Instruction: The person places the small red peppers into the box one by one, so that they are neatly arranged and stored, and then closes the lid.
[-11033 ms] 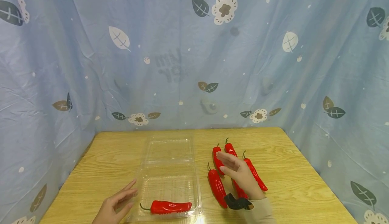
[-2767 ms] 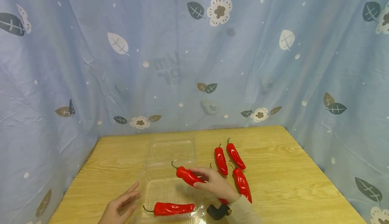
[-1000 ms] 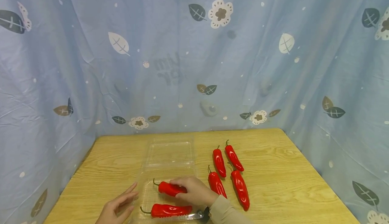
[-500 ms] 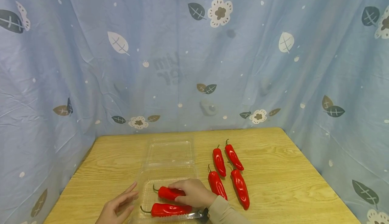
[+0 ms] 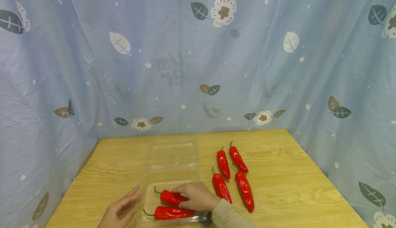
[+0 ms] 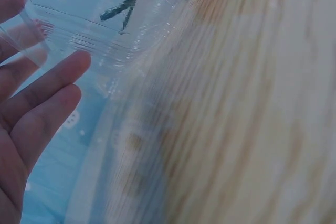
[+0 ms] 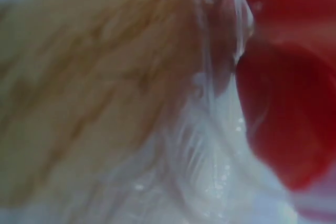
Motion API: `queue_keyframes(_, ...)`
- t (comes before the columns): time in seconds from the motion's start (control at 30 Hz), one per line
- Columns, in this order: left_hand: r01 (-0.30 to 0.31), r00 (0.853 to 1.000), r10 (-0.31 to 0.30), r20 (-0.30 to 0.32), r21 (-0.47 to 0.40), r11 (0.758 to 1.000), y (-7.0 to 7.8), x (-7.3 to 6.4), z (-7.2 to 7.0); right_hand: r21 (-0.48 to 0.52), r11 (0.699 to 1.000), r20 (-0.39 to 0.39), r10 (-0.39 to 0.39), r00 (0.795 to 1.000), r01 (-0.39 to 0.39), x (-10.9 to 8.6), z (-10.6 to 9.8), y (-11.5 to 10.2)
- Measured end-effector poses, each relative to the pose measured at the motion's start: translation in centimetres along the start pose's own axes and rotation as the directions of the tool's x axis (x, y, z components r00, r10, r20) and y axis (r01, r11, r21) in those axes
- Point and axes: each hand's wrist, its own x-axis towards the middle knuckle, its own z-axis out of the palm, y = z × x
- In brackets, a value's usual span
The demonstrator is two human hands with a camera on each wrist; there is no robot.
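My right hand (image 5: 198, 196) grips a red chili pepper (image 5: 170, 197) by its body, low in the near half of a clear plastic clamshell box (image 5: 173, 174). The pepper's green stem points left, and its tip is hidden under the hand. Just in front of it, a second red pepper (image 5: 173, 213) lies crosswise in the box. My left hand (image 5: 119, 210) stays at the box's left side with fingers extended, holding nothing. In the left wrist view its fingers (image 6: 42, 95) are close to the clear wall; touching cannot be told. Blurred red pepper (image 7: 294, 114) fills the right of the right wrist view.
Several red peppers (image 5: 244, 191) lie on the wooden table (image 5: 287, 173) to the right of the box. The box's lid (image 5: 173, 154) lies folded back, away from me. Blue patterned curtain (image 5: 198, 59) hangs around the back and sides.
My right hand, empty over the right-hand peppers 11 seconds ago, has carried a pepper left and lowered it into the box behind the first one. The left hand has barely moved.
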Motion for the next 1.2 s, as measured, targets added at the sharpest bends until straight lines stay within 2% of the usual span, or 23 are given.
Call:
queue_keyframes(0.3, -0.033, 0.999, 0.033, 0.001, -0.012, 0.999, -0.1, 0.0, 0.1, 0.015, 1.000, -0.006, 0.012, 1.000, -0.012, -0.1, 0.2, 0.1)
queue_keyframes(0.43, -0.014, 1.000, 0.014, 0.003, -0.010, 1.000, -0.1, -0.1, 0.1, 0.108, 0.994, -0.045, 0.019, 0.999, -0.014, -0.2, 0.2, 0.3)
queue_keyframes(0.53, -0.013, 1.000, 0.013, 0.005, -0.014, 1.000, -0.1, -0.1, 0.1, 0.284, 0.959, -0.065, 0.047, 0.997, -0.026, -0.4, 0.1, 0.6)
queue_keyframes(0.63, -0.035, 0.999, 0.035, 0.006, -0.021, 0.999, -0.1, -0.1, 0.1, 0.449, 0.893, -0.099, 0.053, 0.994, -0.003, -0.6, 0.0, 1.1)
queue_keyframes(0.73, -0.057, 0.998, 0.057, 0.008, -0.022, 0.998, -0.1, 0.0, 0.0, 0.540, 0.841, -0.153, 0.050, 0.987, 0.041, -0.8, -0.2, 1.4)
queue_keyframes(0.83, -0.065, 0.998, 0.065, 0.008, -0.010, 0.998, 0.0, 0.1, -0.1, 0.585, 0.809, -0.214, 0.073, 0.974, 0.068, -1.3, -0.6, 1.8)
queue_keyframes(0.9, -0.067, 0.998, 0.067, 0.009, -0.004, 0.998, 0.0, 0.1, -0.2, 0.598, 0.797, -0.261, 0.100, 0.960, 0.080, -1.8, -1.0, 2.1)
queue_keyframes(1.07, -0.067, 0.998, 0.067, 0.002, 0.008, 0.998, -0.1, 0.0, -0.2, 0.560, 0.820, -0.392, 0.139, 0.909, 0.117, -3.6, -2.1, 3.3)
queue_keyframes(1.13, -0.066, 0.998, 0.066, -0.001, 0.010, 0.998, -0.1, 0.0, -0.2, 0.549, 0.829, -0.423, 0.164, 0.891, 0.108, -4.8, -2.6, 3.8)
queue_keyframes(1.2, -0.060, 0.998, 0.060, 0.001, 0.008, 0.998, -0.1, 0.0, -0.2, 0.566, 0.819, -0.439, 0.208, 0.874, 0.089, -6.0, -3.0, 4.4)
